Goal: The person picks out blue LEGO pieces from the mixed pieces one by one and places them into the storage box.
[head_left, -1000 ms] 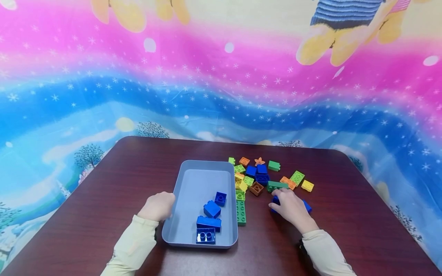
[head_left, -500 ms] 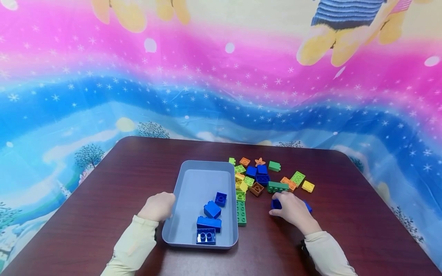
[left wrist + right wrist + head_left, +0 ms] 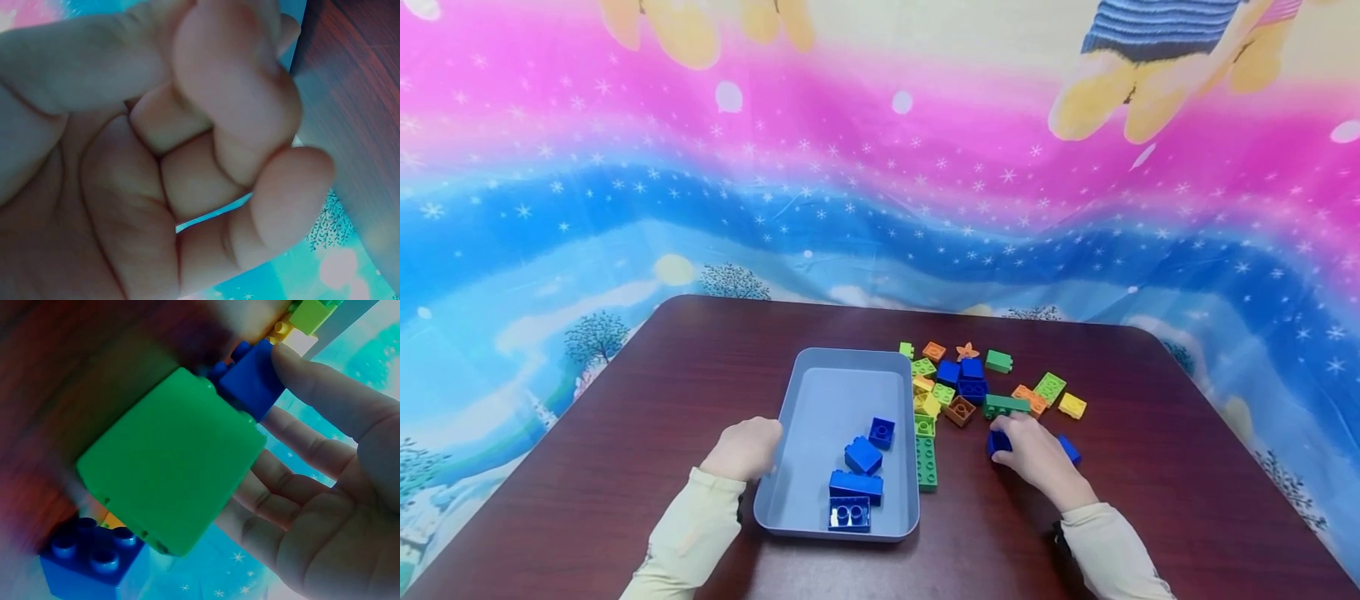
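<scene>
My left hand (image 3: 741, 450) is at the left rim of the grey tray (image 3: 786, 392), its fingers curled. In the left wrist view the tray's side shows behind the bent fingers (image 3: 250, 106). Inside the tray lie several blue bricks (image 3: 862, 456). Right of it, my right hand (image 3: 1037, 458) holds a blue brick (image 3: 998, 442) between thumb and fingers, low over the table. The right wrist view shows the thumb against this blue brick (image 3: 253, 378). A green brick (image 3: 175, 462) stands close in front of the camera; the head view hides it. Another blue brick (image 3: 1070, 450) lies beside the hand.
Loose bricks crowd the tray's right side: a long green brick (image 3: 927, 464), yellow ones (image 3: 927, 404), a brown one (image 3: 959, 410) and more blue ones (image 3: 972, 369). A dark green brick (image 3: 1006, 406) lies just beyond the right hand. The table (image 3: 700, 350) ends at a printed cloth backdrop (image 3: 850, 208).
My right hand has drawn back slightly from the dark green brick, and its thumb and fingers have closed in on the blue brick. The left hand and tray stay put.
</scene>
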`<state>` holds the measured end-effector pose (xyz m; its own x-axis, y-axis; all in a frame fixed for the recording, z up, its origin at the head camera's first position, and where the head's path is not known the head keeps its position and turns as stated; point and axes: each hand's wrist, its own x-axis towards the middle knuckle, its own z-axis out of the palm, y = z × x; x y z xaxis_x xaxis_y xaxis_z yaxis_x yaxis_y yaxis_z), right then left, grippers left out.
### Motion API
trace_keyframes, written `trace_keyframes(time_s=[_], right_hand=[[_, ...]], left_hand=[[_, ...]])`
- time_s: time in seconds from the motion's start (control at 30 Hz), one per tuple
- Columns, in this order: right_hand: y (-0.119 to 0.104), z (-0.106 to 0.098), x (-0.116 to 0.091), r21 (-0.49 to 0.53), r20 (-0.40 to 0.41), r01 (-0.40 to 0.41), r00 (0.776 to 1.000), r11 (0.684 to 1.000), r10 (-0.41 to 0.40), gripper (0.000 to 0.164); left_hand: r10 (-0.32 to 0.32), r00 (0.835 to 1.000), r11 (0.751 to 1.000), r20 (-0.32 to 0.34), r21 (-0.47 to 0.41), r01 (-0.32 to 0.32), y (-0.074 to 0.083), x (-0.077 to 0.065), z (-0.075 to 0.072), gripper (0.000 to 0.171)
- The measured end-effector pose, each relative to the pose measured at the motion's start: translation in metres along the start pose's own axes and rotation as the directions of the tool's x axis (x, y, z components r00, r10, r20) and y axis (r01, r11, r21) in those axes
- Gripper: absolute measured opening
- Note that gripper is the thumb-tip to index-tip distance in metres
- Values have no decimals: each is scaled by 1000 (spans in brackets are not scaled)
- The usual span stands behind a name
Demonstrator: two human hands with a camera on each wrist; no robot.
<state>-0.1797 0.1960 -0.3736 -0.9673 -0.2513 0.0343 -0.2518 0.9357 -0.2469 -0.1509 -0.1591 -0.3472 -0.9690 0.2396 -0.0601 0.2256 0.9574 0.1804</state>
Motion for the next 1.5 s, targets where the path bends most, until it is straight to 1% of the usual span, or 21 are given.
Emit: trace_keyframes(time_s=[0.43, 0.87, 1.07, 1.33, 1.5], right_hand=[[-15, -6, 8, 7, -104, 40, 994, 999, -39, 38], [-29, -6, 13, 14, -194, 90, 977, 996, -86, 38], [-35, -6, 18, 3, -217, 108, 970, 994, -104, 37], [-46, -6, 23, 22, -250, 124, 961, 992, -115, 37], [-55, -6, 28, 21, -251, 137, 960, 990, -127, 38]], left_hand=[[-3, 1000, 1000, 4, 8, 3, 1, 0, 0, 14], [-2, 1000, 1000, 0, 6, 2, 0, 1, 1, 13], [-1, 1000, 1000, 3, 3, 1, 0, 1, 1, 13], [-10, 1000, 1000, 12, -10, 10, 2, 0, 1, 11], [-9, 1000, 1000, 8, -16, 10, 2, -1, 0, 11]])
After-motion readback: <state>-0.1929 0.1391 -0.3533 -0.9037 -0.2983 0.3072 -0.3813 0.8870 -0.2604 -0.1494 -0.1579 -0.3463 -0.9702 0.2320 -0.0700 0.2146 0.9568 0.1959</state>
